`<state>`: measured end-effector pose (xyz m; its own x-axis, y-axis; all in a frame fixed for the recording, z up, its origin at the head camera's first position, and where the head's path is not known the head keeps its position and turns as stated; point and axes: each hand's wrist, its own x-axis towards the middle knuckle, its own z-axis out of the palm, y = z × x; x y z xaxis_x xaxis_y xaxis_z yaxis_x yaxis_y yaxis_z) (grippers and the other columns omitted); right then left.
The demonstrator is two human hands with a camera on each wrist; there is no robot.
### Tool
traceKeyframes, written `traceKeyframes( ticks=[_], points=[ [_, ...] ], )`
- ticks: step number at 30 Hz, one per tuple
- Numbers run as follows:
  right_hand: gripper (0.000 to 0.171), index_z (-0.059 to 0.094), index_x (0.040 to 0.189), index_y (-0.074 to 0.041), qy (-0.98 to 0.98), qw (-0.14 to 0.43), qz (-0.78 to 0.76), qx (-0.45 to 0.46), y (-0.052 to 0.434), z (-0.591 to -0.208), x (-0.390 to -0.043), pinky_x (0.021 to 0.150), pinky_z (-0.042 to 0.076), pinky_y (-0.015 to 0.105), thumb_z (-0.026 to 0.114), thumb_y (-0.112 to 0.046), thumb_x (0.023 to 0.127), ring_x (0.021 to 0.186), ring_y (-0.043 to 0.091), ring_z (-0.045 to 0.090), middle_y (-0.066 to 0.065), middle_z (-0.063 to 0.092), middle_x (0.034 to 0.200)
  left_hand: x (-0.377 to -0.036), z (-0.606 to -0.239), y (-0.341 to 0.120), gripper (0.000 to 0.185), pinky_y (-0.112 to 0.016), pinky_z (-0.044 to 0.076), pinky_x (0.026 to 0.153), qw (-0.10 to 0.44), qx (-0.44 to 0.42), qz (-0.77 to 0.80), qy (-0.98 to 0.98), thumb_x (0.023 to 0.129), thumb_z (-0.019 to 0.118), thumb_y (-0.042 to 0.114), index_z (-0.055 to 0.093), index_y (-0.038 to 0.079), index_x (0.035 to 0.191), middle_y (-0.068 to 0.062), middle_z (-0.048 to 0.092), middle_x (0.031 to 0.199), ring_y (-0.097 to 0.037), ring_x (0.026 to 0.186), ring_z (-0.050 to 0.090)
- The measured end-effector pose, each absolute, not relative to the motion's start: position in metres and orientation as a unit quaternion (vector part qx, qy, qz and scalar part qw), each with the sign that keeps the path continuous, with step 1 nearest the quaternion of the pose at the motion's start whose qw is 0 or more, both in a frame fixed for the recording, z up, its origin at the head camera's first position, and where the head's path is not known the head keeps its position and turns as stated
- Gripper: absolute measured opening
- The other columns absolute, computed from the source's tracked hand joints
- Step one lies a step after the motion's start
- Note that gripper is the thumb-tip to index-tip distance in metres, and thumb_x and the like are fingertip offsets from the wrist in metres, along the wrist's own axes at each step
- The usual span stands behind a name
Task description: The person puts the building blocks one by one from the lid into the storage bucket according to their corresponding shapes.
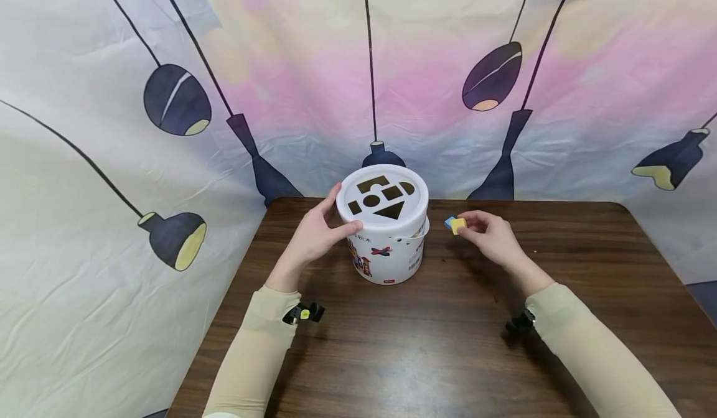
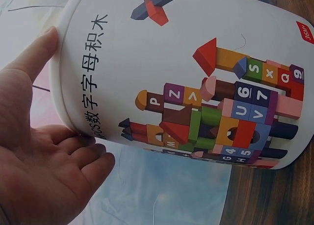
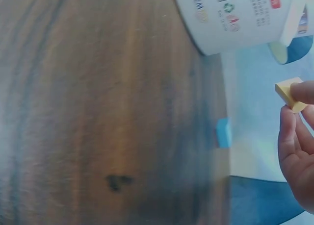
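A white bucket (image 1: 386,256) printed with pictures of building blocks stands upright on the table. Its white lid (image 1: 417,203) has several cut-out shapes. My left hand (image 1: 316,234) holds the lid's left side, thumb on the near rim and fingers round the far side; in the left wrist view the thumb presses the rim. To the right of the bucket, my right hand (image 1: 490,237) pinches a small yellow block (image 1: 457,226) between thumb and fingers. A blue block (image 3: 223,133) lies on the table near its far edge, partly behind the yellow one in the head view.
The brown wooden table (image 1: 403,356) carries the bucket near its far edge. A thin white handle (image 1: 424,231) hangs at the bucket's right side. Behind the table hangs a cloth (image 1: 313,63) printed with lamps. Small cameras are strapped to both wrists.
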<state>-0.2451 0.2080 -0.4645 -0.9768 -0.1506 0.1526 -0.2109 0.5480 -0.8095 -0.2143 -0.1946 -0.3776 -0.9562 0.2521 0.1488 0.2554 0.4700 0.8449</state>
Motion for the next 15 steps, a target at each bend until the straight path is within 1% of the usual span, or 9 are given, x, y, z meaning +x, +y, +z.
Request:
traceKeyframes(
  ticks=[6, 12, 15],
  points=[
    [0.036, 0.071, 0.135, -0.001, -0.871, 0.043, 0.475, 0.117, 0.202, -0.441, -0.242, 0.076, 0.053, 0.018, 0.074, -0.017, 0.103, 0.099, 0.026, 0.069, 0.018, 0.074, 0.119, -0.213, -0.377, -0.195, 0.104, -0.046, 0.039, 0.121, 0.001, -0.149, -0.49, -0.859, 0.093, 0.086, 0.04, 0.023, 0.022, 0.173, -0.002, 0.034, 0.172, -0.018, 0.154, 0.039],
    [0.037, 0.07, 0.136, -0.002, -0.858, 0.06, 0.495, 0.124, 0.198, -0.424, -0.242, 0.077, 0.053, 0.016, 0.075, -0.017, 0.103, 0.098, 0.02, 0.07, 0.017, 0.074, 0.119, -0.213, -0.377, -0.194, 0.104, -0.047, 0.039, 0.121, 0.002, -0.151, -0.491, -0.858, 0.093, 0.086, 0.039, 0.022, 0.018, 0.173, -0.003, 0.034, 0.172, -0.02, 0.154, 0.039],
    [0.036, 0.071, 0.135, -0.003, -0.855, 0.07, 0.498, 0.127, 0.195, -0.416, -0.242, 0.075, 0.054, 0.016, 0.076, -0.018, 0.102, 0.096, 0.016, 0.07, 0.017, 0.074, 0.117, -0.213, -0.376, -0.195, 0.104, -0.047, 0.039, 0.122, 0.002, -0.149, -0.49, -0.859, 0.093, 0.086, 0.04, 0.022, 0.019, 0.173, -0.003, 0.034, 0.172, -0.02, 0.154, 0.039]
  ],
)
